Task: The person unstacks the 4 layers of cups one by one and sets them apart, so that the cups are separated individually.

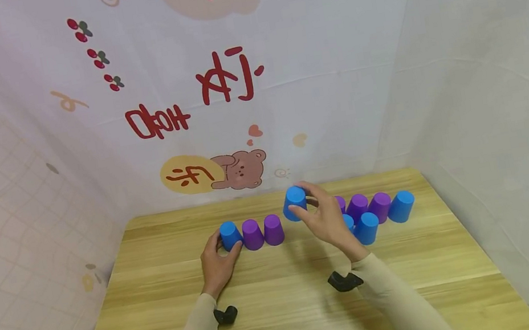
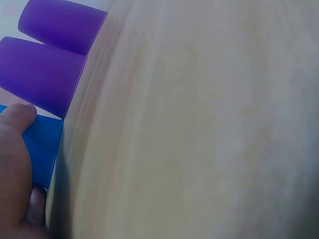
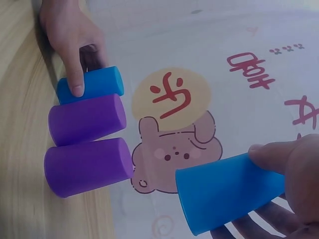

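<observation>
My left hand [image 1: 218,261] grips a blue cup [image 1: 230,235] that stands upside down on the table at the left end of a short row. Beside it in that row are two upside-down purple cups [image 1: 253,235], close together. My right hand [image 1: 326,217] holds another blue cup [image 1: 294,202] in the air, mouth down, just right of the row. In the right wrist view the thumb lies along one side of this raised blue cup [image 3: 224,194] and the fingers wrap the other side. The left wrist view shows the left thumb against its blue cup [image 2: 45,147].
On the right of the wooden table [image 1: 276,307] stands a cluster of upside-down cups, with purple cups [image 1: 380,207] and blue cups [image 1: 368,228]; my right hand partly hides it. A white printed cloth [image 1: 340,118] hangs behind the table's back edge.
</observation>
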Motion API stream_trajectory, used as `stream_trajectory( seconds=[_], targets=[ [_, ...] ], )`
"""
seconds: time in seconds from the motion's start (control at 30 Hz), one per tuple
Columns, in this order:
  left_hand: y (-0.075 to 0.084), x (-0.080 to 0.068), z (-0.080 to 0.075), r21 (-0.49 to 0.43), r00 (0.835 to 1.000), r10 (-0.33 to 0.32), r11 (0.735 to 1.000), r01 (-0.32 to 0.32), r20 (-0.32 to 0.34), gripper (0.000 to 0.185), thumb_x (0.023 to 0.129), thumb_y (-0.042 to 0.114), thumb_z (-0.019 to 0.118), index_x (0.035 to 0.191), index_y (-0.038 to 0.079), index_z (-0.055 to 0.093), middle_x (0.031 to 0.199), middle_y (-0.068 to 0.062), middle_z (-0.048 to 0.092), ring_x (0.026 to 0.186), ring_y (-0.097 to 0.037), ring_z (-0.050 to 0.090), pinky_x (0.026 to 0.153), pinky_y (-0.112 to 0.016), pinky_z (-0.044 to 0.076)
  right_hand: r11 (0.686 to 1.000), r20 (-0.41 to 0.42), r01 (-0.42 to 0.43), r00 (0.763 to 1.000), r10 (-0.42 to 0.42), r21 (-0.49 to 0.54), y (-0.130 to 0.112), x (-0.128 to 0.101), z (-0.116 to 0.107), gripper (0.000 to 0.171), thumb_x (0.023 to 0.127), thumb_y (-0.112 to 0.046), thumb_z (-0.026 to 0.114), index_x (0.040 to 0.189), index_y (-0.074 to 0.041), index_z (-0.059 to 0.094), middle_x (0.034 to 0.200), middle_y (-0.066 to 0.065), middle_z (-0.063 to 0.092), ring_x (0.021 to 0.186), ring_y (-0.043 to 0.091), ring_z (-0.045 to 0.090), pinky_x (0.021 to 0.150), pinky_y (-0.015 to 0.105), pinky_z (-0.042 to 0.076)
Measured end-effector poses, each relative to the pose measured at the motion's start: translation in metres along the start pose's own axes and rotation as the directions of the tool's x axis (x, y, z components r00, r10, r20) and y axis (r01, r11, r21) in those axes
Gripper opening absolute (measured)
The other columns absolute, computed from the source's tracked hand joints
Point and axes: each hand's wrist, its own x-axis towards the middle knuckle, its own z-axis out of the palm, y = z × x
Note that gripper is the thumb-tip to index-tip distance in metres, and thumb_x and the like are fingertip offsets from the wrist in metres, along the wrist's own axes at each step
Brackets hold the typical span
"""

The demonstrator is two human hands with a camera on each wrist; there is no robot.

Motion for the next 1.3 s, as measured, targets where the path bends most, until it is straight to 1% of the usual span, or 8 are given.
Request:
stream_trajectory(
  seconds=[0.33, 0.5, 0.6, 0.77, 0.87, 1.0, 1.17, 1.3],
  targets=[
    [-0.001, 0.0, 0.0, 0.0, 1.0, 0.004, 1.0, -0.004, 0.002, 0.071, 0.094, 0.015, 0.093, 0.156, -0.002, 0.061, 0.148, -0.026, 0.072, 0.133, -0.043, 0.074, 0.119, -0.055, 0.061, 1.0, 0.001, -0.027, 1.0, 0.027, -0.01, -0.002, -0.004, -0.017, 0.055, 0.102, -0.013, 0.086, 0.151, -0.006, 0.065, 0.148, 0.022, 0.072, 0.137, 0.048, 0.072, 0.117, 0.062, 0.062],
    [-0.001, 0.001, 0.0, 0.004, 1.0, 0.002, 1.0, -0.002, 0.005, 0.072, 0.095, 0.015, 0.093, 0.156, -0.001, 0.061, 0.148, -0.026, 0.072, 0.133, -0.042, 0.074, 0.119, -0.055, 0.061, 0.999, -0.021, -0.024, 0.999, 0.023, -0.029, -0.003, -0.009, -0.031, 0.055, 0.101, -0.015, 0.087, 0.152, -0.008, 0.065, 0.149, 0.022, 0.072, 0.134, 0.05, 0.074, 0.11, 0.066, 0.065],
    [0.0, 0.001, 0.0, 0.004, 1.0, -0.001, 1.0, 0.001, 0.007, 0.071, 0.095, 0.016, 0.093, 0.156, -0.001, 0.061, 0.148, -0.026, 0.072, 0.133, -0.042, 0.074, 0.119, -0.055, 0.061, 0.999, -0.028, -0.044, 0.999, 0.043, -0.021, -0.002, -0.012, -0.04, 0.056, 0.101, -0.015, 0.086, 0.152, -0.01, 0.065, 0.151, 0.022, 0.071, 0.133, 0.052, 0.074, 0.103, 0.064, 0.068],
    [-0.001, 0.001, 0.0, 0.002, 1.0, 0.011, 1.0, -0.011, 0.0, 0.071, 0.094, 0.016, 0.094, 0.156, -0.001, 0.062, 0.147, -0.026, 0.072, 0.132, -0.042, 0.074, 0.118, -0.055, 0.062, 0.999, -0.051, -0.049, 0.997, 0.049, -0.01, 0.003, -0.015, -0.053, 0.053, 0.102, -0.015, 0.087, 0.151, -0.011, 0.067, 0.149, 0.022, 0.072, 0.134, 0.052, 0.074, 0.104, 0.064, 0.068],
    [-0.002, 0.001, 0.001, 0.001, 1.0, 0.023, 1.0, -0.023, -0.007, 0.07, 0.094, 0.015, 0.094, 0.155, -0.001, 0.062, 0.146, -0.026, 0.073, 0.13, -0.042, 0.075, 0.116, -0.055, 0.062, 0.999, -0.075, -0.024, 0.997, 0.021, -0.029, 0.005, -0.017, -0.06, 0.051, 0.101, -0.013, 0.086, 0.149, -0.009, 0.068, 0.145, 0.022, 0.074, 0.132, 0.052, 0.075, 0.11, 0.067, 0.064],
    [-0.002, 0.001, 0.001, 0.004, 1.0, 0.026, 1.0, -0.026, -0.01, 0.07, 0.094, 0.015, 0.093, 0.155, -0.001, 0.062, 0.145, -0.025, 0.073, 0.129, -0.042, 0.075, 0.116, -0.055, 0.063, 0.999, -0.085, -0.01, 0.996, 0.006, -0.045, 0.006, -0.021, -0.07, 0.051, 0.101, -0.011, 0.086, 0.148, -0.006, 0.068, 0.143, 0.023, 0.076, 0.128, 0.052, 0.077, 0.109, 0.069, 0.063],
    [-0.002, 0.0, 0.002, 0.009, 1.0, 0.019, 1.0, -0.019, -0.008, 0.07, 0.095, 0.015, 0.093, 0.155, -0.001, 0.062, 0.145, -0.026, 0.073, 0.129, -0.042, 0.075, 0.116, -0.056, 0.062, 0.998, -0.095, -0.032, 0.995, 0.026, -0.058, 0.006, -0.025, -0.082, 0.053, 0.101, -0.012, 0.086, 0.15, -0.006, 0.067, 0.143, 0.024, 0.075, 0.129, 0.054, 0.076, 0.111, 0.071, 0.061],
    [-0.001, 0.0, 0.001, 0.008, 1.0, 0.018, 1.0, -0.018, -0.008, 0.07, 0.095, 0.015, 0.093, 0.155, -0.002, 0.062, 0.145, -0.026, 0.073, 0.13, -0.043, 0.075, 0.116, -0.056, 0.062, 0.997, -0.121, -0.047, 0.992, 0.038, -0.069, 0.008, -0.029, -0.091, 0.053, 0.1, -0.012, 0.087, 0.149, -0.005, 0.067, 0.144, 0.024, 0.076, 0.129, 0.054, 0.076, 0.111, 0.066, 0.062]
  ],
)
